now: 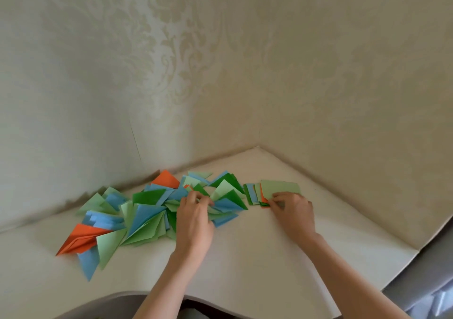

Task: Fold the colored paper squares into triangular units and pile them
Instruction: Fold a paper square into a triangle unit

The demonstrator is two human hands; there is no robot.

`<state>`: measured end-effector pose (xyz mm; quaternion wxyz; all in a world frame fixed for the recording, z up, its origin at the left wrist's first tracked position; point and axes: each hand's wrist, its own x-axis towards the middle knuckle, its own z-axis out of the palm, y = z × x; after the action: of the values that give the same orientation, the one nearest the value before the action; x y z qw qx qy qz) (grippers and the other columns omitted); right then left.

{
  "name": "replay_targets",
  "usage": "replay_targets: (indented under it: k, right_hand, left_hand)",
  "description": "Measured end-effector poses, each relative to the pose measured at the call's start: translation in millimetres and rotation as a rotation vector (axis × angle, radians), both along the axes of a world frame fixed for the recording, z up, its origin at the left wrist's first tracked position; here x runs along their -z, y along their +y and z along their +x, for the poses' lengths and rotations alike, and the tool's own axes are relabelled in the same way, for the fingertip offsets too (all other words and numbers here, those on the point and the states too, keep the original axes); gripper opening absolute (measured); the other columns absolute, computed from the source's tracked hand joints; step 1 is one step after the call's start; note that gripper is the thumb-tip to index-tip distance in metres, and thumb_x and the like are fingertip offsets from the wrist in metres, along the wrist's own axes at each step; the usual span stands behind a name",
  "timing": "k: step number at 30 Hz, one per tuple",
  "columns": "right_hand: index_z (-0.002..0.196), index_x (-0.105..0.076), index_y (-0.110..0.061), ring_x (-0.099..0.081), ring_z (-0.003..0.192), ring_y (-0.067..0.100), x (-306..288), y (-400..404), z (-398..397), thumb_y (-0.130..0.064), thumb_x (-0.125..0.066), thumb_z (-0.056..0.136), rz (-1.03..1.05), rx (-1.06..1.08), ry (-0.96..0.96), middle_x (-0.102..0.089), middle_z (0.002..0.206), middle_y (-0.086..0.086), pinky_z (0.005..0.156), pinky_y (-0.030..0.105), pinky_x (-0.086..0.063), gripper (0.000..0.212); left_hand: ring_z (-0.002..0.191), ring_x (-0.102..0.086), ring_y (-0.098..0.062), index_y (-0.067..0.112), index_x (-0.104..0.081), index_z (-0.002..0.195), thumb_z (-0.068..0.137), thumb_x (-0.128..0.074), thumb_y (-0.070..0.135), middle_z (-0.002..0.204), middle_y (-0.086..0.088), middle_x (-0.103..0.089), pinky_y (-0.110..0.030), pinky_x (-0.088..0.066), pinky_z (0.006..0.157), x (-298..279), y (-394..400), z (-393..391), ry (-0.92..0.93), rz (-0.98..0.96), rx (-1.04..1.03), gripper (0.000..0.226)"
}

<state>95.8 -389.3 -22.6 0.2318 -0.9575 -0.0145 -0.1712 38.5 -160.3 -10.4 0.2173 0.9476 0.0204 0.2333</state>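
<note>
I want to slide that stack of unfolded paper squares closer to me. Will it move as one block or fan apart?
The stack of squares is already fanned, edges offset, so it would probably spread further if pushed. The top light green sheet looks thin and likely floppy when lifted. The right hand rests its fingers on the stack; pressing down should help it slide together.

There is only one view, from a wide-angle camera worn on the person's head. It looks forward and down into a corner of the room. The two walls (220,61) fill the upper half of the frame and meet near the middle right. The white surface (245,257) lies in the lower half, seen from above and from close by. Both forearms enter from the bottom edge, and the hands reach the middle of the frame. Straight lines bend toward the edges, as a wide lens makes them. At the lower right corner a grey strip beyond the surface shows.
</note>
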Motion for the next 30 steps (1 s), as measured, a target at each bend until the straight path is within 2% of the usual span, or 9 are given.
replay_targets:
  k: [3, 5, 8, 10, 13, 17, 21, 26, 30]
  right_hand:
    - [0.088, -0.076, -0.019, -0.063, 0.098, 0.025, -6, -4, -9, -0.023, -0.063, 0.090, 0.078, -0.004, -0.128, -0.073, 0.101, -0.004, 0.086, 0.039, -0.046, 0.014]
    - [0.083, -0.077, -0.017, -0.061, 0.095, 0.026, -12, -5, -20, -0.021, -0.069, 0.085, 0.080, 0.011, -0.249, -0.073, 0.097, -0.003, 0.081, 0.039, -0.044, 0.009]
    - [0.079, -0.077, -0.020, -0.063, 0.088, 0.023, -19, -2, -42, -0.019, -0.077, 0.078, 0.068, -0.032, -0.375, -0.073, 0.091, -0.005, 0.074, 0.037, -0.043, 0.001]
    - [0.076, -0.076, -0.022, -0.065, 0.083, 0.021, -18, 2, -61, -0.018, -0.081, 0.073, 0.049, -0.094, -0.417, -0.073, 0.087, -0.008, 0.071, 0.035, -0.045, 0.006]
    - [0.076, -0.074, -0.027, -0.063, 0.081, 0.015, -5, 6, -85, -0.023, -0.081, 0.073, 0.001, -0.187, -0.379, -0.070, 0.084, -0.013, 0.069, 0.032, -0.045, 0.008]
    - [0.075, -0.074, -0.033, -0.062, 0.079, 0.012, 9, 3, -103, -0.030, -0.081, 0.070, -0.052, -0.221, -0.259, -0.068, 0.082, -0.018, 0.068, 0.030, -0.042, 0.009]
    - [0.078, -0.075, -0.035, -0.061, 0.085, 0.012, 14, 0, -108, -0.036, -0.074, 0.076, 0.010, -0.218, -0.134, -0.068, 0.087, -0.019, 0.072, 0.033, -0.042, 0.002]
    - [0.085, -0.074, -0.036, -0.056, 0.093, 0.007, 12, -1, -102, -0.042, -0.068, 0.080, 0.144, -0.226, -0.004, -0.064, 0.092, -0.021, 0.085, 0.032, -0.044, 0.010]
    - [0.089, -0.069, -0.037, -0.057, 0.092, 0.005, 11, 1, -99, -0.044, -0.071, 0.078, 0.199, -0.184, 0.038, -0.062, 0.091, -0.021, 0.087, 0.031, -0.044, 0.014]
  left_hand:
    - [0.091, -0.053, -0.025, 0.007, -0.067, 0.101, 0.068, -0.057, -0.019, 0.106, -0.009, -0.055, -0.033, -0.047, 0.077, -9, -5, -8, -0.083, -0.028, 0.001, 0.044]
    - [0.091, -0.053, -0.024, 0.007, -0.066, 0.099, 0.067, -0.055, -0.021, 0.103, -0.008, -0.054, -0.031, -0.048, 0.076, -14, -12, -12, -0.148, -0.070, 0.076, 0.043]
    - [0.098, -0.051, -0.019, 0.006, -0.064, 0.099, 0.072, -0.054, -0.018, 0.104, -0.005, -0.053, -0.027, -0.047, 0.084, -13, -29, -19, -0.192, -0.130, 0.253, 0.038]
    - [0.101, -0.050, -0.016, 0.008, -0.063, 0.102, 0.073, -0.054, -0.015, 0.105, -0.002, -0.052, -0.023, -0.042, 0.089, -9, -41, -25, -0.186, -0.152, 0.354, 0.039]
    - [0.108, -0.048, -0.010, 0.014, -0.060, 0.107, 0.074, -0.056, -0.009, 0.111, 0.004, -0.051, -0.017, -0.040, 0.090, 3, -54, -37, -0.144, -0.145, 0.474, 0.040]
    - [0.108, -0.048, -0.009, 0.019, -0.059, 0.108, 0.080, -0.058, 0.010, 0.110, 0.008, -0.054, -0.022, -0.041, 0.092, 17, -58, -47, -0.033, -0.097, 0.551, 0.030]
    - [0.103, -0.050, -0.008, 0.024, -0.060, 0.106, 0.084, -0.058, 0.019, 0.102, 0.013, -0.058, -0.022, -0.040, 0.090, 22, -56, -51, 0.017, -0.114, 0.515, 0.022]
    - [0.099, -0.052, -0.009, 0.022, -0.063, 0.103, 0.088, -0.060, 0.018, 0.098, 0.016, -0.060, -0.025, -0.042, 0.090, 21, -62, -49, 0.033, -0.200, 0.459, 0.015]
    - [0.099, -0.049, -0.009, 0.027, -0.061, 0.103, 0.089, -0.060, 0.023, 0.099, 0.018, -0.060, -0.026, -0.039, 0.089, 23, -69, -45, 0.048, -0.189, 0.408, 0.015]
